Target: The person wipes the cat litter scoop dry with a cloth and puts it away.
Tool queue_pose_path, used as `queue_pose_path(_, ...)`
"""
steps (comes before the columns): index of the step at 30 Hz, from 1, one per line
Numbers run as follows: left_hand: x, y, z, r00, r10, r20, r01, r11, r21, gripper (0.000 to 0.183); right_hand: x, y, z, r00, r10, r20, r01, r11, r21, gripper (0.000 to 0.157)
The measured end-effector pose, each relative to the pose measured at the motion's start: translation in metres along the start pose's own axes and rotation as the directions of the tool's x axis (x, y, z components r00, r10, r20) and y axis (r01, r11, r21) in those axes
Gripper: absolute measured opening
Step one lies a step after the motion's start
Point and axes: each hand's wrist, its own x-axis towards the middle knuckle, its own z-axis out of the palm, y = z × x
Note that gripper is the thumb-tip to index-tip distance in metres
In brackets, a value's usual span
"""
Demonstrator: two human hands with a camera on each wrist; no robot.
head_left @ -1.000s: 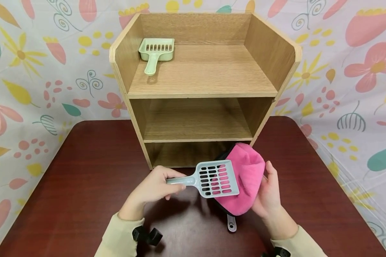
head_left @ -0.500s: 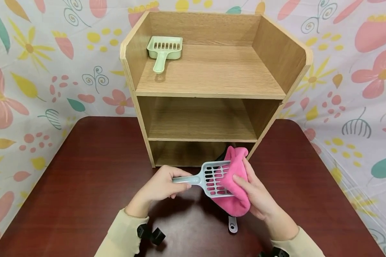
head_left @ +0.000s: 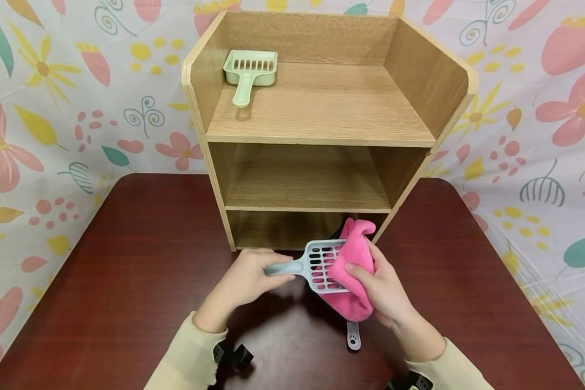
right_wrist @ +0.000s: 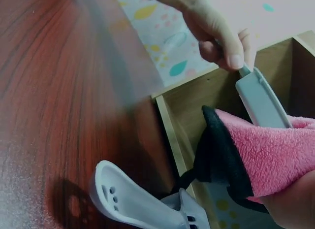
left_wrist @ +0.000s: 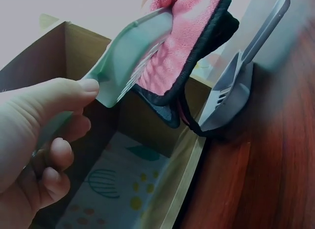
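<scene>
In the head view my left hand [head_left: 253, 277] pinches the handle of a pale blue litter scoop [head_left: 298, 267] between thumb and fingers. The slotted head points right, held above the table in front of the shelf. My right hand [head_left: 387, 287] grips a pink cloth [head_left: 355, 257] with black edging, folded over the scoop's far end and hiding it. Part of the cloth also shows behind the slots. Below the cloth, a second, grey litter scoop [head_left: 353, 336] pokes out its paw-print handle; the left wrist view shows more of that grey scoop [left_wrist: 229, 98] on the table.
A wooden shelf unit [head_left: 317, 140] stands at the back of the dark red-brown table [head_left: 141, 281]. On its top board, at the left, sits a light green litter scoop [head_left: 244, 86] in a matching holder. A patterned curtain [head_left: 78, 135] hangs behind.
My right hand has moved from behind the cloth to its front, folding the cloth over the scoop's end and gripping it there. The left hand keeps its hold; the view has shifted slightly.
</scene>
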Motion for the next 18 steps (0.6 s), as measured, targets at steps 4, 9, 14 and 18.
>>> queue_pose_path(4,0.0,-0.001,-0.004,0.999,-0.05,-0.004,0.049,0.998,-0.04,0.025,0.0,-0.003,-0.002,0.999,-0.017,-0.037,0.018,1.0,0.019,0.058)
queue_pose_path(9,-0.001,-0.002,-0.008,0.997,-0.066,-0.03,0.062,0.992,-0.107,0.023,-0.002,-0.003,-0.005,1.0,-0.003,-0.003,0.003,0.998,0.062,0.055)
queue_pose_path(14,-0.002,-0.003,-0.011,0.995,-0.096,0.007,0.095,0.98,-0.174,0.021,-0.001,-0.003,-0.011,0.999,-0.039,0.038,0.039,0.999,0.013,0.06)
queue_pose_path(18,-0.003,-0.002,-0.016,0.986,-0.15,0.068,0.161,0.963,-0.217,0.019,0.0,-0.008,-0.018,0.995,-0.079,0.054,0.084,0.992,-0.099,0.063)
